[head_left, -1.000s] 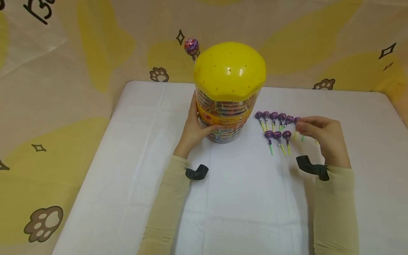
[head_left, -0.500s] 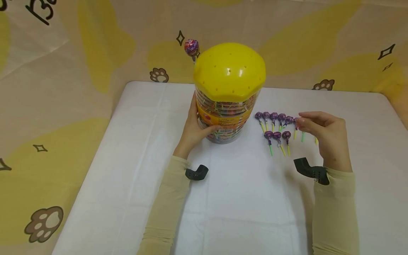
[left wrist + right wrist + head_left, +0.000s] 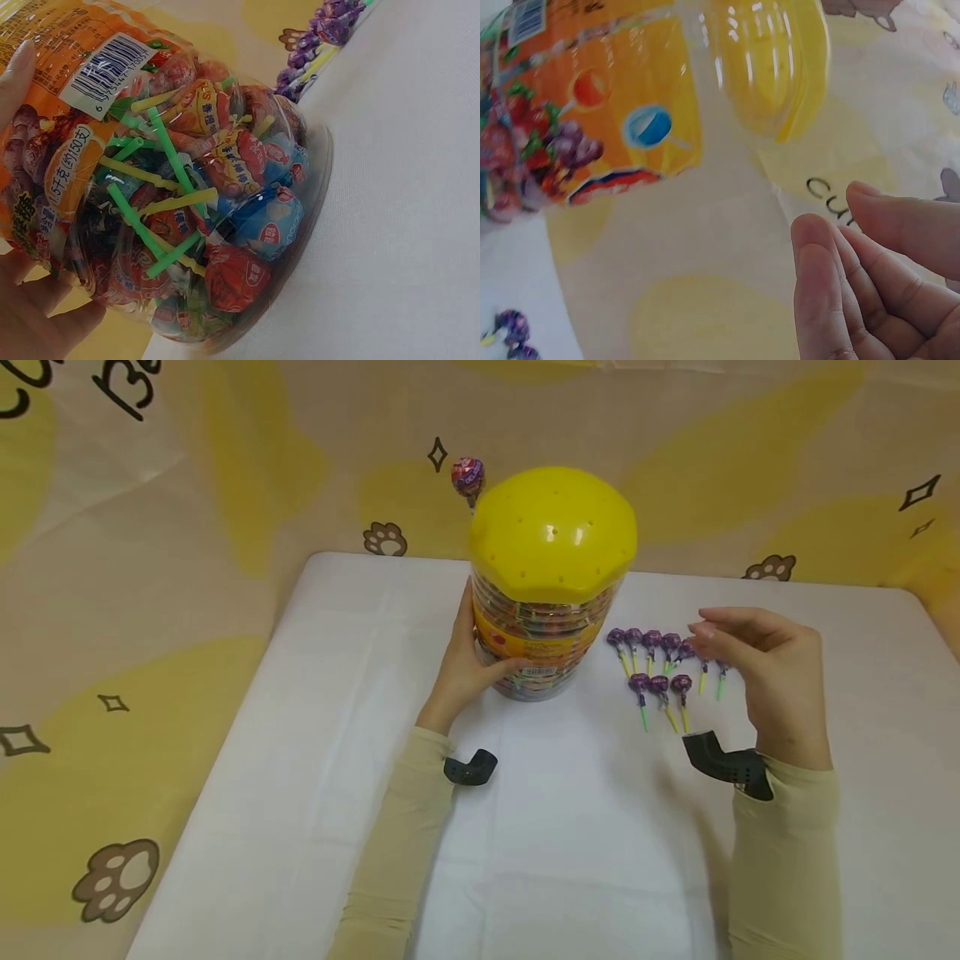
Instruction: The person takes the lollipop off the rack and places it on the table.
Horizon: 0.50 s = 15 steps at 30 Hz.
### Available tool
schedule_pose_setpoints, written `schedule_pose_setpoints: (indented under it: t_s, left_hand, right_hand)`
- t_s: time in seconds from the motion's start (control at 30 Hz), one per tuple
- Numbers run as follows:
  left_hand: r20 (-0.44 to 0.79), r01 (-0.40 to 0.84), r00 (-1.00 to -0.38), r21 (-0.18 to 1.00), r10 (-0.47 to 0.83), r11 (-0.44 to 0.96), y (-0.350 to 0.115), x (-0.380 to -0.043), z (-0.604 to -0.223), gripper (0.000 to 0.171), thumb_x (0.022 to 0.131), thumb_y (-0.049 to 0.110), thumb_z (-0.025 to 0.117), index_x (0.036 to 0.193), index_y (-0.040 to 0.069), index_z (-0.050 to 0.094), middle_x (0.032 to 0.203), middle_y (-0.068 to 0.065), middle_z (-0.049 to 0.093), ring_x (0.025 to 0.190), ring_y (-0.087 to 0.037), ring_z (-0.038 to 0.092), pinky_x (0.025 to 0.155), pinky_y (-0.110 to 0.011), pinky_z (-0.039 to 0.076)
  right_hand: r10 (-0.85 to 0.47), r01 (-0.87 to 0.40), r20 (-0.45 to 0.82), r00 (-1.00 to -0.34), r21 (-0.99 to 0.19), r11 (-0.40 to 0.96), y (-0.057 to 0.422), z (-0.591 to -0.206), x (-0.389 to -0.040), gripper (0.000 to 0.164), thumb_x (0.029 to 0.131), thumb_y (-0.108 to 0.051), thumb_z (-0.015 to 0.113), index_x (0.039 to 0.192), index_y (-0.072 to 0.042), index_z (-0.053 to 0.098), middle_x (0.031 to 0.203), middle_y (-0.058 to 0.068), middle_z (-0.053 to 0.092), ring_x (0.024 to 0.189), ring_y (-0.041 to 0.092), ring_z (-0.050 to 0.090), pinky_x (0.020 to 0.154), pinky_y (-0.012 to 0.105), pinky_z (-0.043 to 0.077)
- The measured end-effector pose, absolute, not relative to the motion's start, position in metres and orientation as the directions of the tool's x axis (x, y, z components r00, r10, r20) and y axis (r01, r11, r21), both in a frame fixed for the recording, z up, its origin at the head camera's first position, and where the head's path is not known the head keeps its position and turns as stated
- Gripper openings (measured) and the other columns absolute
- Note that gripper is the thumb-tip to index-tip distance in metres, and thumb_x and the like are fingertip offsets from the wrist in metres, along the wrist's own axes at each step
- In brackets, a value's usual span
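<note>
My left hand (image 3: 459, 670) grips a clear ribbed jar (image 3: 542, 687) with a yellow lid (image 3: 555, 531). Its thumb lies across the front label, while the fingers go round the left side. In the left wrist view the jar's lower part (image 3: 225, 195) is packed with wrapped lollipops on green and yellow sticks. To the right of the jar, purple-wrapped lollipops (image 3: 652, 638) lie in two rows. My right hand (image 3: 786, 685) hovers over the right end of the rows. Thumb (image 3: 907, 232) and fingers stand apart, with nothing between them in the right wrist view.
A white cloth (image 3: 555, 827) covers the table. Behind it hangs a yellow-patterned backdrop (image 3: 697, 468). One purple-red lollipop (image 3: 468, 477) sticks up behind the jar's upper left. Black camera mounts sit at both wrists (image 3: 471, 768).
My right hand has risen a little from the lollipops, and its thumb and fingers have parted. My left hand keeps its hold on the jar. The head view has shifted slightly.
</note>
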<state>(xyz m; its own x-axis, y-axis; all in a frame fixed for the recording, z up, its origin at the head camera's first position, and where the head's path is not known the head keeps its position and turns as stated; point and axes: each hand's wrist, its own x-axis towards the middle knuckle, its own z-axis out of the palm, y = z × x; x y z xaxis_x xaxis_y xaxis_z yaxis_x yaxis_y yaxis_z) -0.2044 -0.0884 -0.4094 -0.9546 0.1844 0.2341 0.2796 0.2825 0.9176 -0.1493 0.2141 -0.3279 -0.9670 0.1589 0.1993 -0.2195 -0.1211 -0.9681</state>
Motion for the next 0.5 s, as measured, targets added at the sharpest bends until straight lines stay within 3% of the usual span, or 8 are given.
schedule_pose_setpoints:
  t_s: [0.5]
  left_hand:
    - [0.217,0.262,-0.960,0.921,0.178,0.290,-0.088,-0.204,-0.410,0.116,0.074,0.019,0.082,0.153,0.024,-0.003,0.156,-0.002,0.015,0.139,-0.019,0.024,0.113,-0.043,0.023]
  right_hand:
    - [0.085,-0.328,0.320,-0.944,-0.939,-0.104,0.168,-0.280,-0.164,0.030,0.079,-0.002,0.075,0.103,0.013,0.066,0.092,0.018,0.069,0.077,0.029,0.066,0.073,0.028,0.057]
